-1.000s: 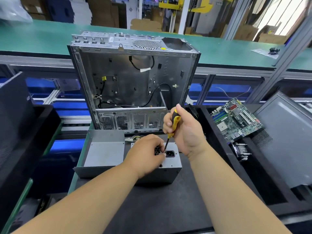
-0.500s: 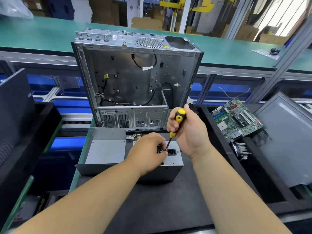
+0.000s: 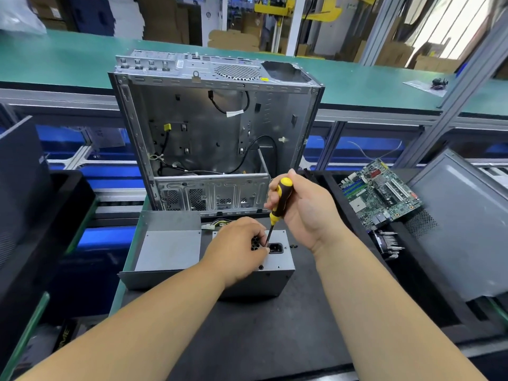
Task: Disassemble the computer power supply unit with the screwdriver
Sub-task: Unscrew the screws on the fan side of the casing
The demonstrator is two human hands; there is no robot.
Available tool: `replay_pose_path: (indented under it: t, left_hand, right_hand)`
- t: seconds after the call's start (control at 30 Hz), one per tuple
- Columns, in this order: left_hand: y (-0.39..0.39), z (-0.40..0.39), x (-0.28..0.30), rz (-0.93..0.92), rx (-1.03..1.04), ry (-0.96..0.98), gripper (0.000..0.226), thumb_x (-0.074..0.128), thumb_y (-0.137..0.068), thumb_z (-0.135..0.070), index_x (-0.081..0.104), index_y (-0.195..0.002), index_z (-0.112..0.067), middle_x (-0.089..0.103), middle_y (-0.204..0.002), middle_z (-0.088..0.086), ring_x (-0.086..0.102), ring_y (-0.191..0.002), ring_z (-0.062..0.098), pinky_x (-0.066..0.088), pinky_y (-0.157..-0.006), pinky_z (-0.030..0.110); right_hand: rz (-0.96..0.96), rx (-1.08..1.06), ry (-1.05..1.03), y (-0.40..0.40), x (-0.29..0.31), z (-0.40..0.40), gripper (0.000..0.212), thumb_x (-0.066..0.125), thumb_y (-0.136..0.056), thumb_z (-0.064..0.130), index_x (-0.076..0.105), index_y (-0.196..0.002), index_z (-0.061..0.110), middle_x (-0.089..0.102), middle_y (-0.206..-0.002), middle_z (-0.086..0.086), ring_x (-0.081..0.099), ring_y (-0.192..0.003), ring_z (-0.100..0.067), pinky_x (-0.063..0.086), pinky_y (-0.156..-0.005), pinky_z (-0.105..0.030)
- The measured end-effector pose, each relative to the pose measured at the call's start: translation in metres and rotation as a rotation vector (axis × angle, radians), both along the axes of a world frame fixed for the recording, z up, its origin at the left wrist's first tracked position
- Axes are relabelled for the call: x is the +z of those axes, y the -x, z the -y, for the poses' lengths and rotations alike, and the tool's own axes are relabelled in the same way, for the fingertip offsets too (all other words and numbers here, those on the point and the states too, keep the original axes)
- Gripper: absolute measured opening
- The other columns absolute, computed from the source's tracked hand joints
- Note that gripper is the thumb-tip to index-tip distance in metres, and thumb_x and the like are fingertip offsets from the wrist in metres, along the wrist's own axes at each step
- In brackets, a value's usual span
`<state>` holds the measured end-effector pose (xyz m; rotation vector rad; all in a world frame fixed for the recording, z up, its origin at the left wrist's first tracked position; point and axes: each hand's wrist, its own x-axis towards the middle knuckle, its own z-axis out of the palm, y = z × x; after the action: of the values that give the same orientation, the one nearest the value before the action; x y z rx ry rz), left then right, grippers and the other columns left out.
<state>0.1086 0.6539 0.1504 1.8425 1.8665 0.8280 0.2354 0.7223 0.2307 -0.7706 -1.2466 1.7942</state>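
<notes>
— Since a moment ago, my right hand (image 3: pixel 305 213) has lifted the screwdriver (image 3: pixel 277 207) a little more upright.

— Grips?

— Right fingers wrapped round its handle; left hand (image 3: pixel 237 250) curled on the power supply unit (image 3: pixel 277 264), steadying the shaft. That unit sits on the black mat (image 3: pixel 261 334), before the open computer case (image 3: pixel 214 130).

Only pale letters, apparently "ME", can be made out on a dark box (image 3: pixel 64 335) at the lower left; its remaining print and other labels are too small to read.
</notes>
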Motion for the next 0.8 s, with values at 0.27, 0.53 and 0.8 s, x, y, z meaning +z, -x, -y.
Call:
replay_pose_path:
  t: [0.27,0.53,0.8]
  left_hand:
    - [0.001,-0.001,-0.001,0.014,-0.008,-0.016,0.024,0.069,-0.077,-0.027,0.048,-0.066,-0.035,0.054,-0.095,-0.019,0.053,-0.097,0.008,0.046,-0.085,0.031]
    - [0.000,-0.002,-0.001,-0.002,0.003,-0.020,0.021,0.069,-0.078,-0.029,0.051,-0.069,-0.032,0.054,-0.092,-0.017,0.052,-0.090,0.005,0.044,-0.077,0.025]
    - [0.001,-0.002,-0.002,-0.029,0.007,-0.022,0.028,0.068,-0.077,-0.030,0.044,-0.063,-0.035,0.049,-0.085,-0.019,0.048,-0.084,0.004,0.035,-0.065,0.021]
  right_hand:
    - [-0.114,0.056,-0.016,0.005,-0.007,0.005,0.041,0.043,-0.096,0.046,0.056,-0.075,0.012,0.038,-0.058,-0.001,0.034,-0.056,-0.016,0.032,-0.057,-0.026]
    - [0.070,0.002,-0.101,0.004,0.001,0.001,0.026,0.055,-0.093,0.034,0.060,-0.084,0.010,0.067,-0.079,-0.005,0.061,-0.073,-0.019,0.053,-0.076,-0.034]
    - [0.069,0.006,-0.067,0.023,-0.002,0.011,0.061,0.033,-0.104,0.049,0.061,-0.062,0.015,0.040,-0.051,0.001,0.035,-0.051,-0.014,0.033,-0.054,-0.025]
